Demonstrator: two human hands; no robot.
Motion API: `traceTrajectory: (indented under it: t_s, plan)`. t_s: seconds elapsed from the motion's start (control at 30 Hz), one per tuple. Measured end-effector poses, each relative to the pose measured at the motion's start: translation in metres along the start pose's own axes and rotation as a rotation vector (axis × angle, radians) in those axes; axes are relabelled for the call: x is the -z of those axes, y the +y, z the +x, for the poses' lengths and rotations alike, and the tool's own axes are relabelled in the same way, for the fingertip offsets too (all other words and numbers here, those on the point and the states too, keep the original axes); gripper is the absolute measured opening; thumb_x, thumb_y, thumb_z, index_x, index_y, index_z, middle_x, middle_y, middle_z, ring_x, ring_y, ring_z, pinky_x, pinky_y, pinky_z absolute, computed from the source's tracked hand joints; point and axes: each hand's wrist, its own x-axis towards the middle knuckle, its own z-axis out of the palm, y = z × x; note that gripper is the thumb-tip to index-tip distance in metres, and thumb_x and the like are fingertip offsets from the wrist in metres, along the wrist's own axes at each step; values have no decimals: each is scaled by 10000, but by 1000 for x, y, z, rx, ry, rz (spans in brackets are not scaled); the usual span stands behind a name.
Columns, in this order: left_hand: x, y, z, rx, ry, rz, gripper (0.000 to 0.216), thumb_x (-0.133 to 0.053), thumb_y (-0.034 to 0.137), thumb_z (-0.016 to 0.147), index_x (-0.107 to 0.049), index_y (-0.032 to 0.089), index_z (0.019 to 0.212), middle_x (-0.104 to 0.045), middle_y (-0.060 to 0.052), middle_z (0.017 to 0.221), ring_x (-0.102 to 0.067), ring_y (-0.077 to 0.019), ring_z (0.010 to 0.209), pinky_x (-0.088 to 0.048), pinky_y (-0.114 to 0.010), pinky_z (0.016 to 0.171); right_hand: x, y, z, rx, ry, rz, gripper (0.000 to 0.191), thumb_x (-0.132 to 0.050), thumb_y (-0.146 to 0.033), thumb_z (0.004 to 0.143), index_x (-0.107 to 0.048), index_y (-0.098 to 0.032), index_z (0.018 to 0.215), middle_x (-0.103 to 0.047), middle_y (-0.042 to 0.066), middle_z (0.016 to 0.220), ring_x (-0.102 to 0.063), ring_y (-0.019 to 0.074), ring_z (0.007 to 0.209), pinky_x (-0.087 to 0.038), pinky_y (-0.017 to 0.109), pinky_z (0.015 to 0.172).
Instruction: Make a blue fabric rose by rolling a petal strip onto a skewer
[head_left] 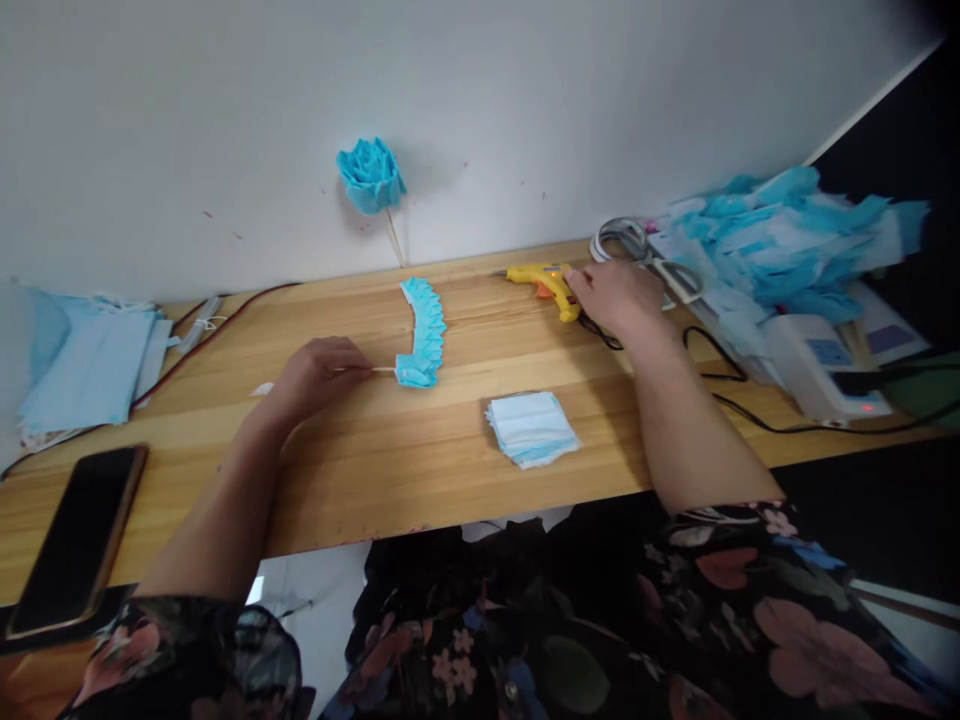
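My left hand (319, 375) is closed on a thin wooden stick (371, 370) that lies on the wooden table (360, 470). The stick's tip meets the near end of a curved strip of folded blue petals (426, 330). My right hand (619, 297) rests on the handle of a yellow glue gun (541, 283), its fingers curled around it; the gun lies on the table with its nozzle pointing left. A small stack of square blue-and-white mask pieces (531, 427) sits between my arms, near the front edge.
A finished blue flower on a stick (371, 178) leans on the white wall. Scissors (626, 245) and a heap of blue scraps (787, 235) lie at right, over a white box (814, 365). Face masks (86, 360) are stacked at left, a phone (79, 540) near the front-left edge. Black cable (739, 405) crosses right.
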Motion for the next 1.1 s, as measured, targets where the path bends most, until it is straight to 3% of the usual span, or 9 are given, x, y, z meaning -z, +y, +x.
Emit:
traceTrajectory:
  t_s: [0.17,0.37,0.5,0.7,0.8,0.87,1.0,1.1]
  plan:
    - [-3,-5,-1,-3,5,-8,248,-658,360,992,-788,204,851,-743,-44,798,-649,-161,718,-451,-267,672,-14,-6,4,9,-72,-33,598,-468,-632,1013,-774,-142,1167,-766,245,1156,-716,401,1074,-512,467,857]
    - [-8,-11,-2,-19,37,-50,248,-671,376,988,-802,204,866,-735,-49,790,-645,-162,713,-446,-274,666,-18,-18,0,45,-95,-37,439,-537,-416,980,-715,-157,1286,-766,214,1206,-717,391,1107,-524,470,885]
    - [-9,-11,-3,-2,35,-30,241,-670,359,986,-797,198,860,-728,-51,797,-644,-163,727,-444,-275,670,-24,-22,-1,72,-104,60,434,-522,-396,994,-681,-161,1321,-749,207,1254,-708,385,1129,-530,475,917]
    - [-8,-8,-3,3,30,-13,242,-647,343,992,-796,199,867,-723,-54,797,-639,-169,726,-438,-283,666,-30,-23,-1,183,86,358,452,-586,-386,964,-631,-161,1353,-748,183,1211,-701,354,1066,-541,464,889]
    - [-8,-7,-3,15,27,-11,239,-641,336,995,-797,201,876,-723,-55,810,-641,-171,740,-442,-285,674,-35,-24,3,299,207,640,470,-623,-429,959,-608,-204,1372,-745,135,1211,-705,300,1040,-565,437,868]
    - [-8,-7,-4,20,23,-11,229,-645,332,995,-798,203,884,-722,-54,819,-643,-171,747,-445,-283,680,-38,-26,4,336,227,850,449,-660,-488,940,-634,-232,1308,-744,97,1134,-702,260,969,-577,379,775]
    - [-8,-6,-4,11,29,-7,216,-657,325,992,-797,201,885,-716,-50,811,-638,-164,739,-441,-278,676,-35,-31,-2,243,60,1172,351,-703,-568,896,-682,-237,1009,-655,22,806,-586,155,665,-432,249,499]
    - [-8,-5,-4,10,28,-18,227,-656,340,996,-799,203,885,-716,-51,805,-640,-167,741,-447,-281,677,-27,-36,-13,221,-105,1187,359,-672,-580,919,-702,-234,1012,-674,33,805,-605,153,677,-413,229,472]
